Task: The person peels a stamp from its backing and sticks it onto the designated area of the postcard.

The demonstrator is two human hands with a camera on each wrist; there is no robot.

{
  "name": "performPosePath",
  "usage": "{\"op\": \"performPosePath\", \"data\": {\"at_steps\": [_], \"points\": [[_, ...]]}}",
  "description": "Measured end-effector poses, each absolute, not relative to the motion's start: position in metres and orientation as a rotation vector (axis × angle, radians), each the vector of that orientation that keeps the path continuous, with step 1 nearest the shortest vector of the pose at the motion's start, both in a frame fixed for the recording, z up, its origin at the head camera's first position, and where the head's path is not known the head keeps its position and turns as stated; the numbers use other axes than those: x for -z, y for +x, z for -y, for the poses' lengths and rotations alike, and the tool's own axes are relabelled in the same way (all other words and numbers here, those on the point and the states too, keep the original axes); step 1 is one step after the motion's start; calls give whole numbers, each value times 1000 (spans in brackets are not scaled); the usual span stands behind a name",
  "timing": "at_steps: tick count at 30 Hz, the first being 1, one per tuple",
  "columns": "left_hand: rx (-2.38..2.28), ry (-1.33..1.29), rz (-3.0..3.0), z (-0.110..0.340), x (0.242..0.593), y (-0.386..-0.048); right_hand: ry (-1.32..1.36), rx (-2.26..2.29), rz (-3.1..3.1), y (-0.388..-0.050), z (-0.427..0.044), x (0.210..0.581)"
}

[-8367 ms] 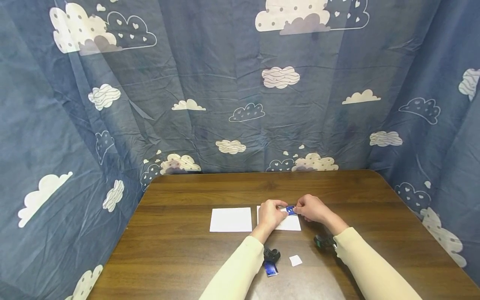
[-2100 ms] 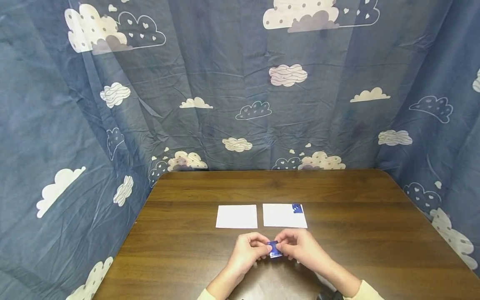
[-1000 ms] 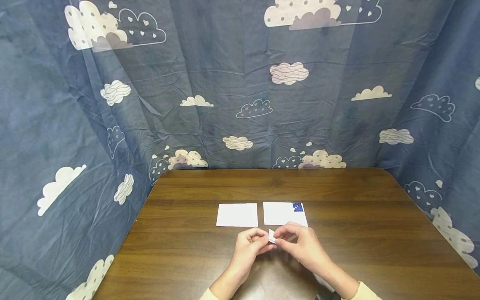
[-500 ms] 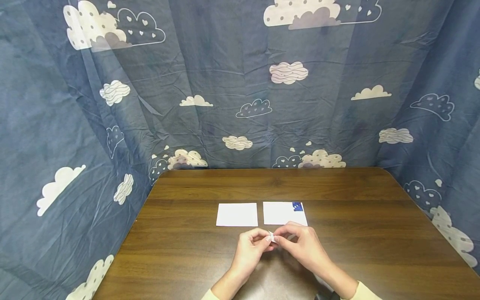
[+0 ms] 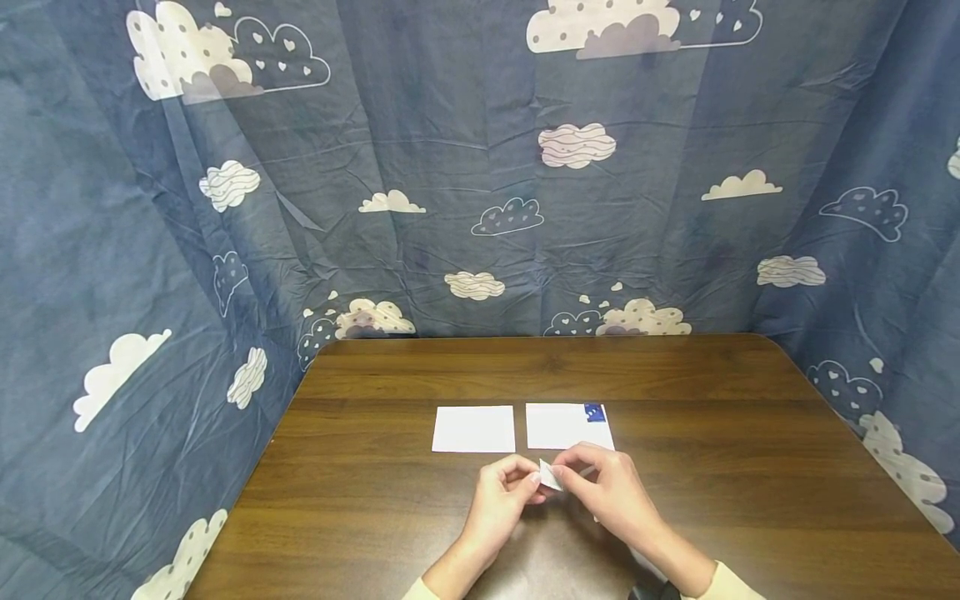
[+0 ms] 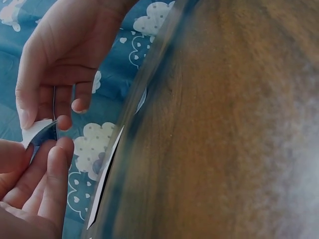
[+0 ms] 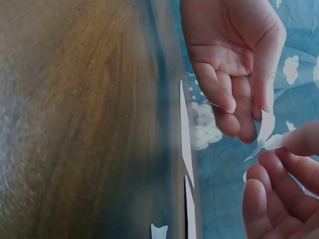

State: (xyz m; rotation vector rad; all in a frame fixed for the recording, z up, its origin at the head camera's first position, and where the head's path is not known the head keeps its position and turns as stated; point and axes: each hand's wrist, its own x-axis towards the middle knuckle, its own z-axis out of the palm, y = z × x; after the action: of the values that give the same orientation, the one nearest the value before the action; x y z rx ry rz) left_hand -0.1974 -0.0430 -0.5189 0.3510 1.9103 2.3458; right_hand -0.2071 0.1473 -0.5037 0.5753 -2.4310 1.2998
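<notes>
Both hands pinch a small blue stamp with a white back (image 5: 550, 476) just above the table. My left hand (image 5: 495, 500) grips it from the left between thumb and fingers. Opposite it, my right hand (image 5: 611, 496) holds the other side with thumb and forefinger. The white side faces up in the head view; in the left wrist view a bent white flap (image 6: 36, 130) shows blue beneath. Two curled white layers (image 7: 267, 125) meet at one end in the right wrist view. Fingertips hide part of the stamp.
Behind the hands lie two white rectangular papers, like envelopes: a plain left one (image 5: 474, 429) and a right one (image 5: 558, 425) with a blue stamp (image 5: 595, 412) at its upper right corner. A small white scrap (image 7: 159, 231) lies on the wooden table (image 5: 360, 533). A cloud-print curtain surrounds it.
Both hands came back from the right paper's corner, leaving a stamp there. They picked up another stamp, turned its blue face down, and its white flap now stands wider.
</notes>
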Motion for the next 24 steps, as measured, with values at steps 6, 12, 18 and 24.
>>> {"op": "performPosePath", "data": {"at_steps": [6,12,18,24], "points": [[-2345,299,-1946,44,518,-198,497,-1314,2429,-209,-149,501],[-2373,252,-1964,45,522,-201,472,-1294,2445,-210,-153,499],[-2384,207,-1982,48,522,-203,468,-1296,2467,-210,-155,499],[-2387,189,-1987,51,520,-204,473,-1280,2474,-210,-156,500]]}}
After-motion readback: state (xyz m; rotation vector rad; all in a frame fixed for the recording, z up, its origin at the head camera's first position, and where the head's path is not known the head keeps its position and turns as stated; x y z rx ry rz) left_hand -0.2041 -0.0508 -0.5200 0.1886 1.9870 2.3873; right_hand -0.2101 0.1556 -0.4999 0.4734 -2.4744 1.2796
